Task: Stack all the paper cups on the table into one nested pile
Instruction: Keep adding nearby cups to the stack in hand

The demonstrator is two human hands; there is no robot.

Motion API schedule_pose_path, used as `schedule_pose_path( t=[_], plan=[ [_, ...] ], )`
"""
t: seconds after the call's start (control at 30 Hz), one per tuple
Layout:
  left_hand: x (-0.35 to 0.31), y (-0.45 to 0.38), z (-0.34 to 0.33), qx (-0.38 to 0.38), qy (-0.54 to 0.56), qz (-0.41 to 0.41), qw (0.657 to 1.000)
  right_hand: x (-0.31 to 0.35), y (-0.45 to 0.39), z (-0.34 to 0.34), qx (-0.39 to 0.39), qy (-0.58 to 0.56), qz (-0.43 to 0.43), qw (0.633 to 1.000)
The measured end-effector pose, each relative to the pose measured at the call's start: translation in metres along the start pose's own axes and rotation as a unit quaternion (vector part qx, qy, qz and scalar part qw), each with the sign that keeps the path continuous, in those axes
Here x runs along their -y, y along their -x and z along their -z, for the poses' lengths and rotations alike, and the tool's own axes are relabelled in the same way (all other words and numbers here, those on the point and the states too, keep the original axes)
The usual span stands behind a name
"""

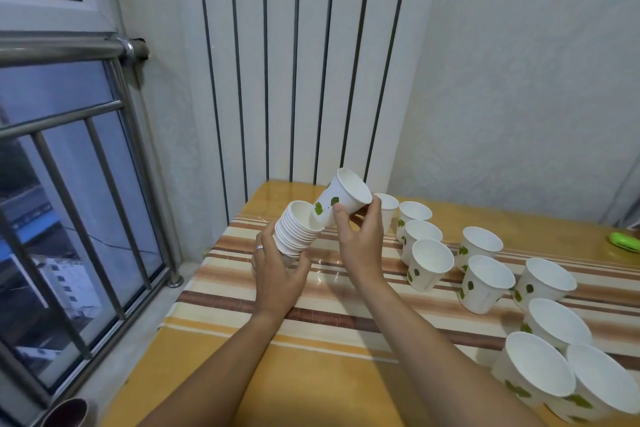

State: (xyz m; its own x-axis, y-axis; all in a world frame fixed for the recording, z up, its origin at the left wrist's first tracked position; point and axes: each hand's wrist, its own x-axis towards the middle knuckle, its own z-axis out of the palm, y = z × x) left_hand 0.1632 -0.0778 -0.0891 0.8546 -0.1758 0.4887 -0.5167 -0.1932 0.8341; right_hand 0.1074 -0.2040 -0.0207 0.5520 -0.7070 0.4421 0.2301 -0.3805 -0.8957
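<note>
The left hand [277, 267] clasps the nested pile [298, 230] above the tabletop [311, 374], the right hand's [360, 239] grip pinching a light, crushable paper cup [343, 199] mid-wall, base entering the pile's mouth.

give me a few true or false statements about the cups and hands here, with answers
1. The left hand holds a nested stack of cups. True.
2. The right hand is empty. False: it holds a single cup, its base going into the top of the stack.
3. All cups are already stacked. False: loose cups stand upright on the table, to the right of the hands.
4. The loose cups are white with green leaf marks. True.
5. A ring shows on the left hand. True.
6. The green object lies inside a cup. False: it lies on the table near the far right edge.
</note>
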Motion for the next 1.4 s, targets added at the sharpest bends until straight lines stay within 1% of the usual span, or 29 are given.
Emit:
schedule_pose_path(
  t=[0.1, 0.23, 0.37, 0.47, 0.6, 0.7, 0.8, 0.93, 1.07, 1.23, 1.3, 1.4],
  plan=[
    [0.000, 0.000, 0.001, 0.004, 0.006, 0.015, 1.000, 0.001, 0.001, -0.005, 0.025, -0.002, -0.001, 1.000],
    [0.000, -0.001, 0.002, -0.004, 0.002, -0.001, 1.000, 0.009, 0.002, -0.006, 0.051, -0.015, 0.007, 0.999],
    [0.001, -0.002, 0.003, -0.016, 0.009, -0.006, 1.000, 0.016, 0.001, -0.006, 0.071, -0.001, 0.036, 0.997],
    [0.000, -0.001, 0.003, -0.002, 0.010, -0.011, 1.000, 0.015, 0.002, -0.007, 0.098, 0.018, 0.049, 0.994],
    [-0.002, 0.002, 0.004, 0.019, 0.025, -0.008, 0.999, 0.011, 0.006, -0.008, 0.110, 0.036, 0.058, 0.992],
    [-0.002, 0.002, 0.003, 0.022, 0.028, 0.013, 0.999, 0.003, 0.012, -0.008, 0.150, 0.062, 0.046, 0.986],
    [-0.005, 0.003, 0.003, 0.025, 0.027, 0.015, 0.999, 0.003, 0.017, -0.004, 0.182, 0.057, 0.017, 0.982],
    [-0.007, 0.005, 0.005, 0.040, 0.022, -0.014, 0.999, 0.014, 0.017, 0.003, 0.179, 0.028, 0.002, 0.984],
    [-0.007, 0.004, 0.004, 0.042, -0.020, -0.005, 0.999, 0.010, 0.021, 0.004, 0.177, 0.062, -0.008, 0.982],
    [-0.007, 0.000, 0.002, 0.050, 0.005, -0.015, 0.999, 0.005, 0.021, 0.007, 0.195, 0.049, -0.028, 0.979],
    [-0.010, -0.002, 0.000, 0.061, 0.020, -0.005, 0.998, 0.006, 0.016, 0.009, 0.202, 0.035, -0.030, 0.978],
    [-0.021, -0.002, -0.009, 0.073, 0.050, 0.000, 0.996, 0.006, 0.008, 0.015, 0.192, 0.018, -0.030, 0.981]
  ],
)
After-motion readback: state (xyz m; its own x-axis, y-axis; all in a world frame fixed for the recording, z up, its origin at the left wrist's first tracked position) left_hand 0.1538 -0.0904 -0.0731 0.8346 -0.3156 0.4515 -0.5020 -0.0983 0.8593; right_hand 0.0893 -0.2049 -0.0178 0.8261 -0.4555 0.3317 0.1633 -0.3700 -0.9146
